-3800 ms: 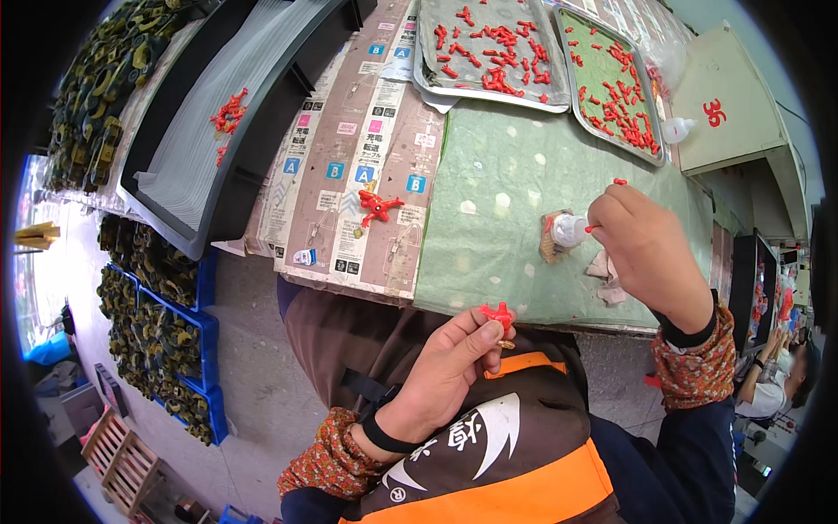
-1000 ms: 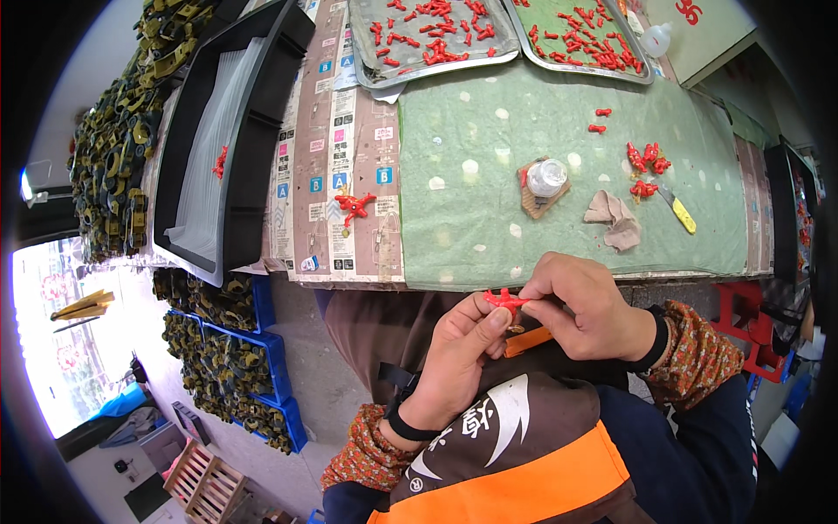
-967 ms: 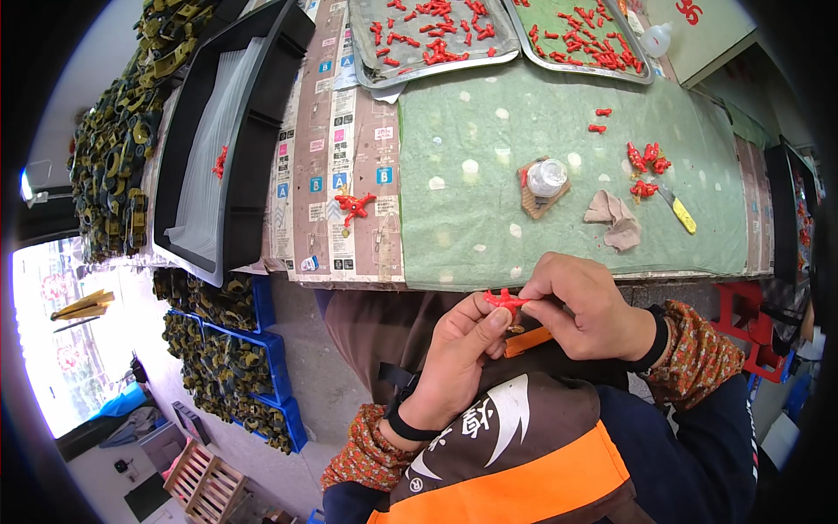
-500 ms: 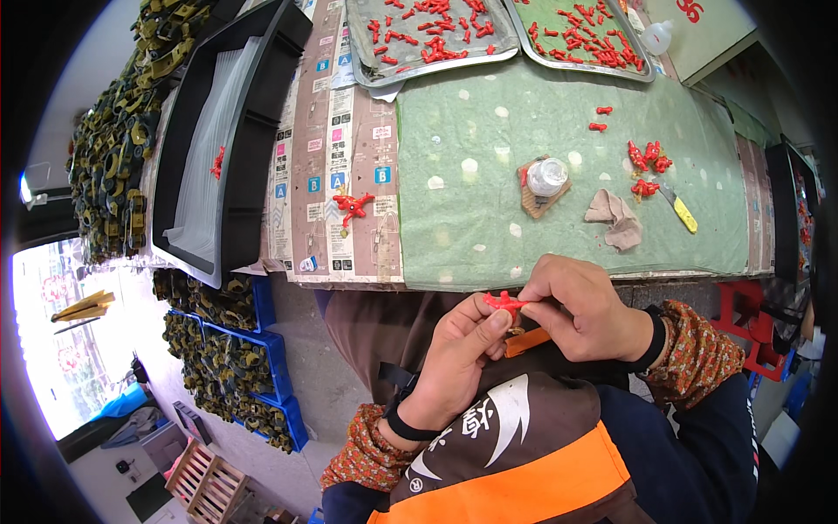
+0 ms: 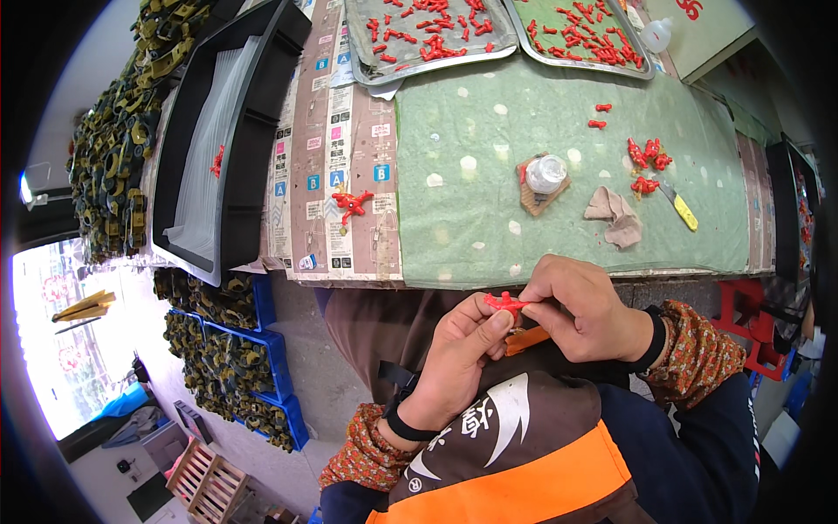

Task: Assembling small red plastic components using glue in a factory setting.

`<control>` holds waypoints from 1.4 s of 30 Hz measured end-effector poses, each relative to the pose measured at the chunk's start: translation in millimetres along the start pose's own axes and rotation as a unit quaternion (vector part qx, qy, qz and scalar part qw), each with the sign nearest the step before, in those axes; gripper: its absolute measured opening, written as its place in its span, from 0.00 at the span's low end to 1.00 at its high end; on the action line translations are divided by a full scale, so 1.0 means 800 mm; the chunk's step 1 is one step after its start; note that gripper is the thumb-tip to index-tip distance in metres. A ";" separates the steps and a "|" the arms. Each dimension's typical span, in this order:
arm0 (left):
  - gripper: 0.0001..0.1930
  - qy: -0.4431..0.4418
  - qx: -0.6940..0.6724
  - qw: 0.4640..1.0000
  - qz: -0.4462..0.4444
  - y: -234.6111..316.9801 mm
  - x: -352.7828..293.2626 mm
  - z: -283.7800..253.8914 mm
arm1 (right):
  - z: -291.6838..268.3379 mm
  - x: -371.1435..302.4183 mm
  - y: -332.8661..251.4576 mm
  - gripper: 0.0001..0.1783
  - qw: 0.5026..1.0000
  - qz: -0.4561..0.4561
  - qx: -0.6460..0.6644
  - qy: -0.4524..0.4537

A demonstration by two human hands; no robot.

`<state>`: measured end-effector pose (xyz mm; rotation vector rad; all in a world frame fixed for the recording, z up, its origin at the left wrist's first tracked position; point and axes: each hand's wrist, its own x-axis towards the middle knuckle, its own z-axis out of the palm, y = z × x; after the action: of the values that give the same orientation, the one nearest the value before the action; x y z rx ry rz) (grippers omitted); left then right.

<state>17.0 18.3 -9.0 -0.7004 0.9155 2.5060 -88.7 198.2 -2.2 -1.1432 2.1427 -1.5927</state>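
Note:
Over my lap, just off the table's near edge, my left hand (image 5: 463, 342) pinches a small red plastic figure (image 5: 504, 302) between thumb and fingers. My right hand (image 5: 580, 307) is closed at the figure's right end, its thumb and forefinger pressed together on a red part there. Gold-coloured bits show under the figure, partly hidden by my fingers. On the table, another red figure (image 5: 352, 205) lies to the left. Several red figures (image 5: 650, 155) are grouped at the right, near a yellow-handled knife (image 5: 683, 211) and a crumpled beige cloth (image 5: 614, 217).
A clear lidded jar (image 5: 546, 175) stands on a small brown board on the green cloth (image 5: 463, 236). Two metal trays (image 5: 436, 72) (image 5: 583, 66) of small red parts sit at the back. A black bin (image 5: 253, 148) is at left; blue crates (image 5: 284, 362) of camouflage-coloured parts are below it.

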 end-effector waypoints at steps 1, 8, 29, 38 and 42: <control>0.05 -0.002 -0.001 1.000 -0.001 0.000 0.000 0.000 | 0.000 0.000 0.000 0.11 1.000 0.000 0.000 0.001; 0.05 0.005 0.012 1.000 0.001 0.001 -0.001 0.002 | 0.000 -0.002 0.000 0.11 1.000 0.001 -0.002 -0.001; 0.11 -0.055 0.388 0.868 0.306 0.010 -0.001 -0.013 | -0.004 -0.009 0.017 0.15 0.957 -0.267 -0.112 0.031; 0.13 -0.070 0.492 0.759 0.420 0.021 0.003 -0.014 | -0.006 -0.009 0.013 0.14 0.928 -0.335 -0.160 0.035; 0.14 -0.078 0.491 0.752 0.434 0.020 0.004 -0.013 | -0.006 -0.010 0.015 0.14 0.919 -0.350 -0.178 0.038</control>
<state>9.8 0.6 -9.8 0.3925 2.5987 2.0516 -91.5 208.7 -12.7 -2.1916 2.2703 -1.5194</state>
